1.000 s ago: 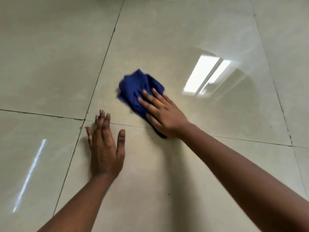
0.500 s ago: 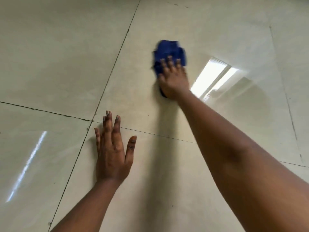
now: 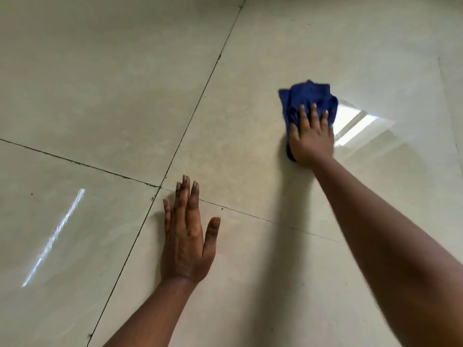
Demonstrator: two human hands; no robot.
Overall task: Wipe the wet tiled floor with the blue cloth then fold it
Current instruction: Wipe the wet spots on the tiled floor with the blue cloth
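Note:
A crumpled blue cloth [image 3: 307,97] lies bunched on the glossy cream tiled floor [image 3: 112,91], upper right of centre. My right hand [image 3: 312,137] presses flat on its near half, fingers spread over the fabric, arm stretched far forward. My left hand [image 3: 186,236] rests palm down on the floor near the crossing of the tile joints, fingers together, thumb out, holding nothing. Part of the cloth is hidden beneath my right palm.
Dark grout lines [image 3: 200,93] divide the large tiles and cross just beyond my left fingertips. A bright window reflection [image 3: 355,126] shines on the tile right of the cloth. A thin streak of reflected light [image 3: 53,236] lies at the left.
My right hand has pushed the cloth away from my left hand, forward and then to the right, beside the bright reflection. My left hand has stayed planted on the floor.

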